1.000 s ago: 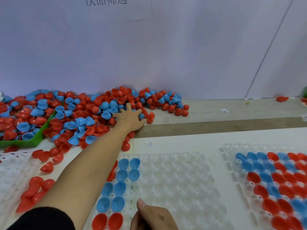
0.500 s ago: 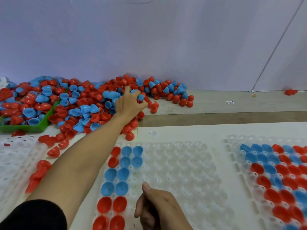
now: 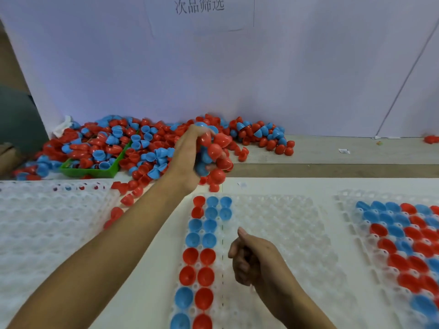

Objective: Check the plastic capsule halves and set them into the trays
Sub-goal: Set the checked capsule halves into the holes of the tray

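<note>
Glossy red and blue capsule halves [image 3: 215, 150], small domed plastic cups, bunched in a left hand [image 3: 190, 157] with fingers curled round the handful, raised just above the loose pile [image 3: 142, 148] heaped against the counter's [image 3: 308, 186] far edge by the pale wall [image 3: 285, 79]. More halves spilling from a green bin [image 3: 95, 171] at the far left corner. Closer in, a clear dimpled tray [image 3: 285, 233] at mid-counter, its left columns seated with red and blue halves, open side up. Right hand [image 3: 254, 260] loosely fisted over that tray, thumb up, gripping nothing visible. A second tray [image 3: 351, 224] near the right edge, thickly filled in both colours; a third, translucent white tray [image 3: 47, 222], along the left edge.
</note>
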